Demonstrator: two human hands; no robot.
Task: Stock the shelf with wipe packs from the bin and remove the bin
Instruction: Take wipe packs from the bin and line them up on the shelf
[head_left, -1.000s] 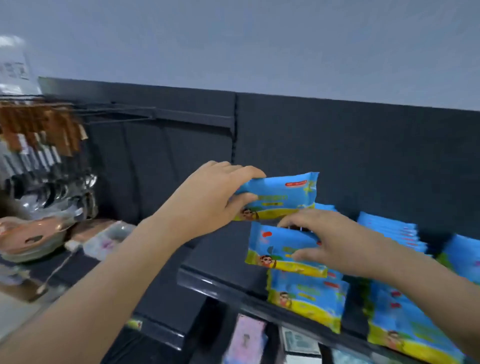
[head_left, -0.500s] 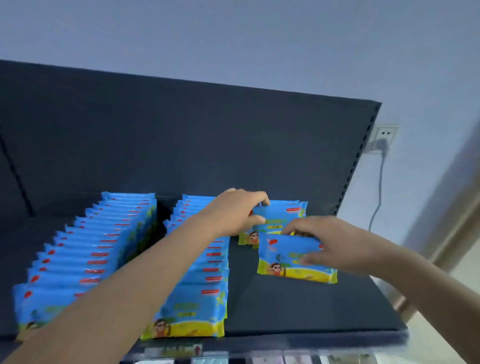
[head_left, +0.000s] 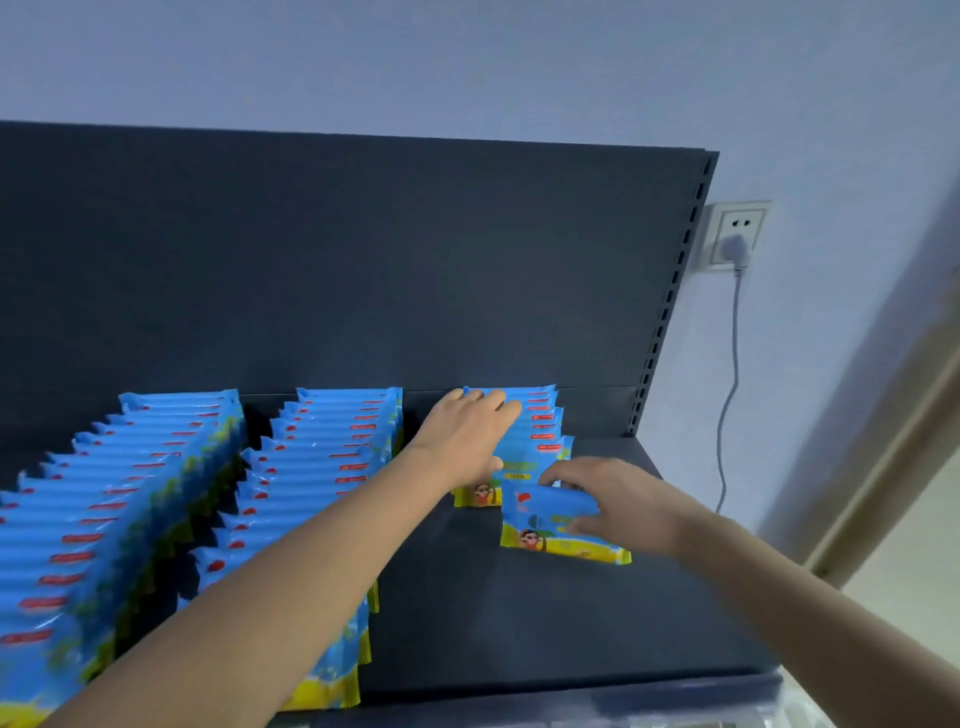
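- Left hand (head_left: 470, 441), in the head view, lies palm-down on the short row (head_left: 540, 421) of wipe packs. Its fingers (head_left: 488, 402) stretch fairly straight over the rear packs' top edges, so it presses flat-handed rather than gripping; its thumb is hidden.
- Right hand (head_left: 613, 506) pinches a single wipe pack (head_left: 550, 535), with its fingers curled over the upper edge. The pack stands just in front of the short row and a little to its right, and its yellow lower edge seems to touch the shelf (head_left: 519, 623).
- The step in hand looks like adding that pack to the front of the short row.
- To do it well, the left hand should steady the row so it leans toward the back panel (head_left: 363, 260) and nothing tips forward. The right hand should slide the pack back and slightly left until it meets the front pack, square with it and printed side outward like the others.
- Release should come only once the pack leans on the row. Let go early, the soft pack may flop flat.
- Left of the short row stands the middle row (head_left: 322, 467), and further left the left row (head_left: 130, 493). Both are far longer, while the short row has much bare shelf in front of it.
- No bin is in view. Right of the short row, past the shelf's end, a wall socket (head_left: 735, 231) carries a plug and cord.
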